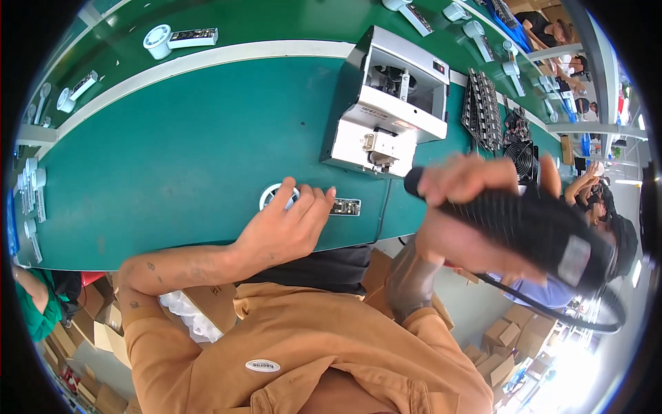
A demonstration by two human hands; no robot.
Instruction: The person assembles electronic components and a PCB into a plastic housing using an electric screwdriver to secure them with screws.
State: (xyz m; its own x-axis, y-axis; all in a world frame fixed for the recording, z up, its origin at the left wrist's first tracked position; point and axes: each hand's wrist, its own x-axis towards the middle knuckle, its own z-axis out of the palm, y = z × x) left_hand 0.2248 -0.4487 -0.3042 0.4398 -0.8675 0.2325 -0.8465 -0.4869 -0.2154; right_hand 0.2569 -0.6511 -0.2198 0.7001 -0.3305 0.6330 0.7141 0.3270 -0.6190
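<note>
My left hand (283, 224) lies over a pale blue handheld-fan body (269, 196) on the green worktable, its fingers bent down onto it. The fan's round slotted head shows beside my fingers, and its handle with an exposed circuit board (347, 207) sticks out on the right; my palm covers part of it. In my right hand (469, 200) is a black corded electric screwdriver (510, 221), raised above the table's right side and blurred by motion. Its narrow end points left, toward the screw feeder (386, 110), a silver box just beyond.
Across the far side runs a green conveyor (276, 21) with similar fan bodies (158, 42) on it. Black racks of small parts (481, 110) and a round black fan (522, 162) stand right of the feeder. A cable (384, 210) crosses the table. Co-workers (548, 31) sit farther right.
</note>
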